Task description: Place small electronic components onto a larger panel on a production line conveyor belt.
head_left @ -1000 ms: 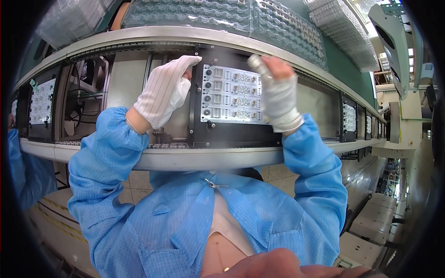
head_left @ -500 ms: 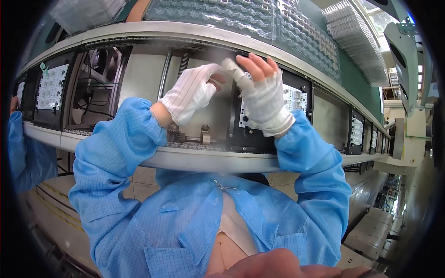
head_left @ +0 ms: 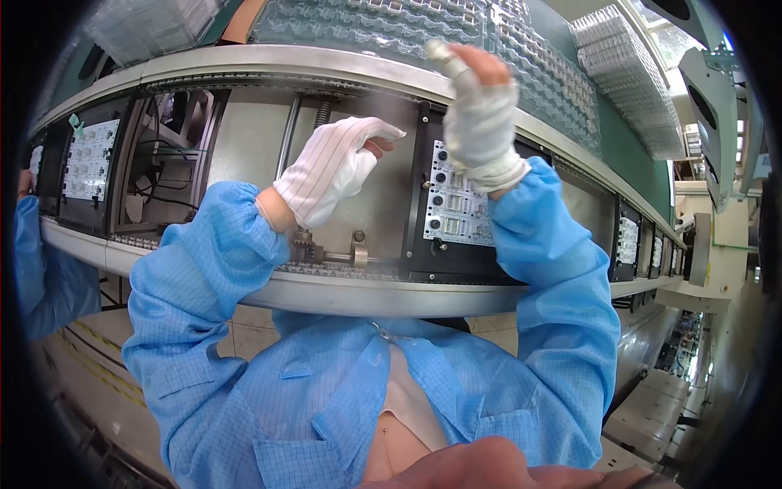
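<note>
My left hand point(head_left: 332, 169), in a white striped glove, hovers over the conveyor's open gap, left of a black fixture point(head_left: 417, 236). Its fingers curve together near the thumb; anything between them is hidden. My right hand point(head_left: 482, 122), in a white glove with some bare fingertips, is raised over the conveyor's far rail beside the clear plastic trays point(head_left: 371, 28). One covered finger sticks out apart from the others, and no object shows in this hand. Below it, the fixture carries a white circuit board panel point(head_left: 458, 213) with round dark parts, partly covered by my right hand and sleeve.
The conveyor's near rail point(head_left: 366, 300) runs in front of my body. More black fixtures with white panels point(head_left: 91, 159) stand along the line. Stacked clear trays point(head_left: 627, 81) are at the far right. At the left edge is another person's blue sleeve point(head_left: 53, 273).
My right hand has moved away from my left, up and right toward the clear trays, uncovering more of the panel. My left hand stays nearly in place.
</note>
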A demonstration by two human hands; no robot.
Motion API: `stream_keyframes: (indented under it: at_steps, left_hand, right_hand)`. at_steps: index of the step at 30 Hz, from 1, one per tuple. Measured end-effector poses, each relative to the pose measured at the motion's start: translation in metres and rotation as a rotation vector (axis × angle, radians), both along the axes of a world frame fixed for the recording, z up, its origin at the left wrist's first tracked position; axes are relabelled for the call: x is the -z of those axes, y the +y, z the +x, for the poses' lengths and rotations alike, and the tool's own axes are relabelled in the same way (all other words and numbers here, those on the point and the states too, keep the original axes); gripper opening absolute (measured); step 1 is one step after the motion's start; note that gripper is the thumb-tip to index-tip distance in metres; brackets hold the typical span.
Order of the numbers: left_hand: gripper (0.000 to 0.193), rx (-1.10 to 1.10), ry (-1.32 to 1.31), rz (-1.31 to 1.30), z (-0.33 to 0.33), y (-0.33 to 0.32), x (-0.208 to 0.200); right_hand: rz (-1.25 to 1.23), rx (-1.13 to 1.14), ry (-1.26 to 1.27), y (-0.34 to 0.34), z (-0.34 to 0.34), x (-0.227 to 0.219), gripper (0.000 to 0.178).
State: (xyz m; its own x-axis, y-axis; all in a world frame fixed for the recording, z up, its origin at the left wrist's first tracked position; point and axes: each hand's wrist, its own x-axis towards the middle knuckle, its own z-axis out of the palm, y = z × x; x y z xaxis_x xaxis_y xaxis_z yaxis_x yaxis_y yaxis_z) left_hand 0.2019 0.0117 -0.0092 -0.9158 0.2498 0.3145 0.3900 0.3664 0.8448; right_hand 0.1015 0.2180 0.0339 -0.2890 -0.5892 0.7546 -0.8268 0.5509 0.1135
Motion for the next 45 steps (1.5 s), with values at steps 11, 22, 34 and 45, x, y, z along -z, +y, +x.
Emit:
stream_keyframes:
  at_steps: [11,22,34,45]
  left_hand:
    - [0.021,-0.020,0.265,-0.225,0.013,0.023,0.003]
    - [0.025,-0.125,0.218,-0.283,0.006,0.041,0.024]
    - [0.026,-0.106,-0.006,-0.099,0.013,0.037,0.015]
    - [0.040,-0.177,-0.191,0.077,0.017,0.008,0.027]
  right_hand:
    - [0.149,-0.071,-0.027,-0.005,0.002,0.016,0.066]
    - [-0.128,0.160,-0.105,0.096,0.039,-0.001,0.068]
    - [-0.314,0.574,-0.644,0.193,0.111,0.065,0.056]
    - [-0.632,0.453,-1.012,0.176,0.098,0.063,0.055]
